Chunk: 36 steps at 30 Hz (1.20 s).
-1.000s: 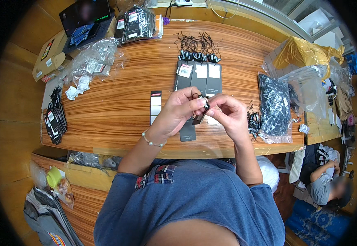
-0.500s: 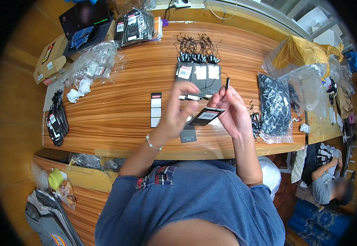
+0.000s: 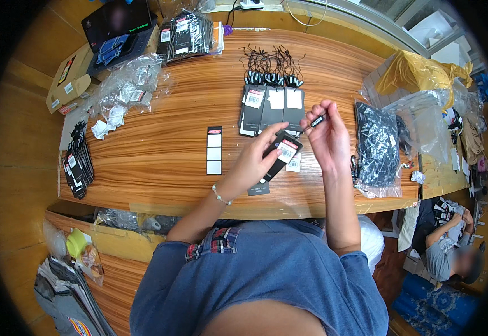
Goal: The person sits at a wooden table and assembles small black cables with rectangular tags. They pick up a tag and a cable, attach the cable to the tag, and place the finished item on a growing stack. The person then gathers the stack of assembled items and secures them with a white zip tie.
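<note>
Between the fingers and thumb of my left hand [image 3: 253, 159] is a black hang tag [image 3: 286, 151] with a white barcode label and a red strip. My right hand [image 3: 332, 140] pinches the small black string seal [image 3: 317, 121] of a cord that leads toward this tag. Beyond my hands lie side-by-side stacks of dark hang tags [image 3: 272, 117], their black cords [image 3: 273, 61] spread out at the far end. A grey card [image 3: 259, 189] shows partly below the held tag, and a small barcode label [image 3: 293, 163] lies beside it. Left of my left hand is a strip of white labels [image 3: 214, 152].
A clear bag of black string seals [image 3: 377, 148] lies at the right, near a yellow-wrapped box [image 3: 417, 75]. At the left are fanned hang tags [image 3: 77, 168], crumpled paper [image 3: 108, 122] and plastic bags [image 3: 126, 84]. A laptop [image 3: 118, 28] stands far left; a co-worker [image 3: 445, 241] sits at right.
My left hand has closed on the hang tag, which now faces up more. My right hand has moved slightly up and right with the string seal.
</note>
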### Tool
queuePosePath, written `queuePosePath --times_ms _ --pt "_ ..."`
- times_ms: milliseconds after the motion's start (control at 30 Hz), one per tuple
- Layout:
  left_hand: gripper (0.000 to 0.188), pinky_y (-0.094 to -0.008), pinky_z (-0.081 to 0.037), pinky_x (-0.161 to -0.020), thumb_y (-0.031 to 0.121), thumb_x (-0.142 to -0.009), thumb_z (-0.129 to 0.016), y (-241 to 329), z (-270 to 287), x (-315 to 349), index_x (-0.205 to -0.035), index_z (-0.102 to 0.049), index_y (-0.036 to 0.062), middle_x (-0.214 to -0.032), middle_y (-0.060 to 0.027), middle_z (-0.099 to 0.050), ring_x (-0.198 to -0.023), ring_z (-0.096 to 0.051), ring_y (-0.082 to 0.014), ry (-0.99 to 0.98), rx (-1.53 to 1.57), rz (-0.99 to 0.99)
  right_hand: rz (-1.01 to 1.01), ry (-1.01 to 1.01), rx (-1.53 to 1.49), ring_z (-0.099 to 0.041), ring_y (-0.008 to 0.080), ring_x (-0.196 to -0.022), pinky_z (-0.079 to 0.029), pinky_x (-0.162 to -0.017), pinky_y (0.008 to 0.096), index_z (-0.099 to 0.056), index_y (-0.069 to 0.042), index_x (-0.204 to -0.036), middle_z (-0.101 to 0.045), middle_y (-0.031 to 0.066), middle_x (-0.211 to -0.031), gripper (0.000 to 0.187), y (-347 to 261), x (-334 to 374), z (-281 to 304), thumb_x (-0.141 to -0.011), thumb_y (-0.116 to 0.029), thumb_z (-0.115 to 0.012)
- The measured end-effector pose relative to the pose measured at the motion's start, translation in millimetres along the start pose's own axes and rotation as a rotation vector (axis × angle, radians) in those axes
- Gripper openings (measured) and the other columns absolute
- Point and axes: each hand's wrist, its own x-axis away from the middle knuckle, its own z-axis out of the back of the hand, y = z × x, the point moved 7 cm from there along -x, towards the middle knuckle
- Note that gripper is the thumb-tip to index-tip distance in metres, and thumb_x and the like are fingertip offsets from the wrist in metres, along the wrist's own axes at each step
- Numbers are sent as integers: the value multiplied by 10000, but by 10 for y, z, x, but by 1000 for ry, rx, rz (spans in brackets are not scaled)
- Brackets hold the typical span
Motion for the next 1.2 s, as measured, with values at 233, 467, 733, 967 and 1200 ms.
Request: queuePosePath --times_ms 233,467,733,967,1200 --pt "389 -205 -477 -724 -80 -786 -521 83 642 -524 -1154 -428 8 -894 -59 -547 -843 -579 -112 237 -66 -136 57 -51 383 -577 185 -698 -469 -684 316 -493 -32 -878 -574 82 -730 318 -264 -1089 -357 -958 -261 -287" --pt "390 -247 -475 -657 4 -726 -628 -284 1100 -888 -1094 -499 8 -888 -69 -554 -756 -575 -128 338 -487 -48 -186 56 839 -529 126 -632 -432 -542 280 -550 -80 -819 -538 13 -671 324 172 -2054 -192 -937 -283 -326" --pt "451 -368 -370 -885 157 -706 -670 -61 1070 -727 -1111 -511 39 -1007 -130 -495 -1002 -450 -278 492 -845 -174 -362 113 929 -283 105 -405 -236 -391 278 -585 -87 -783 -361 -29 -506 282 408 -2466 313 -895 -291 -427" --pt "564 -371 -363 -880 225 -710 -684 7 656 -95 -1195 -452 53 -1056 -121 -473 -1011 -440 -259 221 -949 -109 -414 202 993 -392 105 -399 -340 -374 276 -591 -78 -743 -443 -18 -487 277 558 -2657 466 -882 -262 -438" --pt "749 -372 -356 -872 356 -543 -770 -126 305 342 -1153 -475 36 -1093 -106 -456 -997 -418 -275 41 -1128 -5 -370 220 980 -543 143 -469 -463 -432 290 -574 -18 -853 -594 62 -648 153 531 -2490 473 -833 -161 -523"
